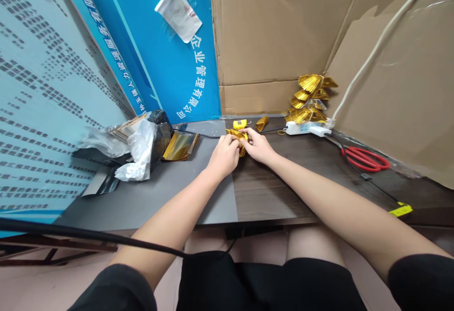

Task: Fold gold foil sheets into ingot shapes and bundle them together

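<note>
Between my hands is a piece of pleated gold foil paper (234, 133), partly hidden by the fingers. My left hand (227, 152) is closed on its near left side. From the right, my right hand (258, 144) pinches the same piece, fingers bent over its top. Just beyond it lie a small yellow object (240, 124), perhaps a spool, and a small folded gold piece (262, 123). To the left rests a stack of flat gold foil sheets (180, 146). Several fanned gold foil pieces (309, 98) are piled up at the back right.
A white power strip (298, 128) with plugs stands below the gold pile. Right of it lie a coiled red cable (367, 158) and a black cord with a yellow tag (401, 209). Crumpled plastic bags (138, 147) sit at left. Cardboard (283, 41) lines the back.
</note>
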`<state>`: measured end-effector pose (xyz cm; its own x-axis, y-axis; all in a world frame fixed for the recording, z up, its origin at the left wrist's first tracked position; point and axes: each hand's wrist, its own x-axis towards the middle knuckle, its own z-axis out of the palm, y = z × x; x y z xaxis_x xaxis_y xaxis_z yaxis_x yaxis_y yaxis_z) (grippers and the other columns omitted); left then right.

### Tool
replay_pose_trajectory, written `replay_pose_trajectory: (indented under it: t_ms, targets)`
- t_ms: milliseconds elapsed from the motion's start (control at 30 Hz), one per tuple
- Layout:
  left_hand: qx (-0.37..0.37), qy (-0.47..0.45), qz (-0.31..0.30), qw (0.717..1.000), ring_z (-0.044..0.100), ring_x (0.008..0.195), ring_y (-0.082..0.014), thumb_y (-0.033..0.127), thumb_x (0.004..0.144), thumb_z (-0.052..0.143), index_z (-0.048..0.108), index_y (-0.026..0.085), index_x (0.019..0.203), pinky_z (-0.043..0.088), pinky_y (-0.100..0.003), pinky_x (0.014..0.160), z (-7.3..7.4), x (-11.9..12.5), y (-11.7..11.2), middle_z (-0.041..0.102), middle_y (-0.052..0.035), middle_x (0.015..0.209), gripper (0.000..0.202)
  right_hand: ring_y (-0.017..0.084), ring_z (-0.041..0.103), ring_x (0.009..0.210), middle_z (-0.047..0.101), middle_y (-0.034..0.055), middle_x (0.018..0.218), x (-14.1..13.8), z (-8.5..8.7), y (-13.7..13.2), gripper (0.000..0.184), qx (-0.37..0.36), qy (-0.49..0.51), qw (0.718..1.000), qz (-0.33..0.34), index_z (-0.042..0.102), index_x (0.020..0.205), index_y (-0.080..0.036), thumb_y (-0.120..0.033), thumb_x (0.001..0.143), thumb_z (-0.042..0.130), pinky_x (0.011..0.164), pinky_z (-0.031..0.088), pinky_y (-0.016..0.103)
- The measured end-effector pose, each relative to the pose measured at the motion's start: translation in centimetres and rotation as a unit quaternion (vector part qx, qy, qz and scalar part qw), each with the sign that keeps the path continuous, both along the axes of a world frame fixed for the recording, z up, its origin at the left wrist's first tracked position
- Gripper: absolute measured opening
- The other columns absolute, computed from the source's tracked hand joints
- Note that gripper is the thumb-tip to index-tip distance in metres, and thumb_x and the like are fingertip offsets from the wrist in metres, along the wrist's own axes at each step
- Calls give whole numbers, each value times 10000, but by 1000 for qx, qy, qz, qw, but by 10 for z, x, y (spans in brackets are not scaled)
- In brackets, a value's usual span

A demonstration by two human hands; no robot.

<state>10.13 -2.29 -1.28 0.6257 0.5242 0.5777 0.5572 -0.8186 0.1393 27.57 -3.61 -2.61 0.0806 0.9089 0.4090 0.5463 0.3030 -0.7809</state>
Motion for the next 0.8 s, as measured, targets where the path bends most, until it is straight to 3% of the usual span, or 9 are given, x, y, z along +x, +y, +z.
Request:
replay_pose_trajectory:
  t_ms: [167,300,500,633,800]
  targets:
    - [-18,-3,-13,1000,538,1062,-222,137,941,459,650,171,963,515,-400,1028,1,0,-1,631,-95,1157,195,250,679,855,738,64,992,-2,2,-1,324,-10,26,1000,-14,641,1178,-221,-296,863,619,943,518,486]
    - [-36,-14,-20,999,547,1067,-220,144,937,474,643,176,968,518,-410,1035,1,-1,0,634,-96,1158,175,244,682,969,732,54,1086,0,1,1,362,-31,81,996,16,632,1191,-241,-317,840,680,1001,510,481]
    - [-74,-47,-39,995,598,1070,-196,142,928,493,625,181,979,545,-365,1010,2,-4,3,653,-89,1123,147,220,701,1036,717,85,1153,1,-4,4,750,-103,227,965,85,414,1436,-223,-391,797,772,977,562,436]
    - [-96,-77,-59,991,635,1075,-167,136,932,475,606,190,953,562,-332,1000,6,-5,2,669,-77,1090,142,206,687,1124,693,75,1250,2,1,1,615,-132,310,932,131,470,1357,-265,-406,829,753,1013,552,410]
    - [-116,-105,-81,984,657,1130,-150,165,939,483,598,189,957,587,-280,935,9,-6,-1,677,-85,1171,119,200,695,1086,701,35,1225,6,12,-6,455,-142,372,900,178,518,1280,-306,-426,879,694,933,580,398]
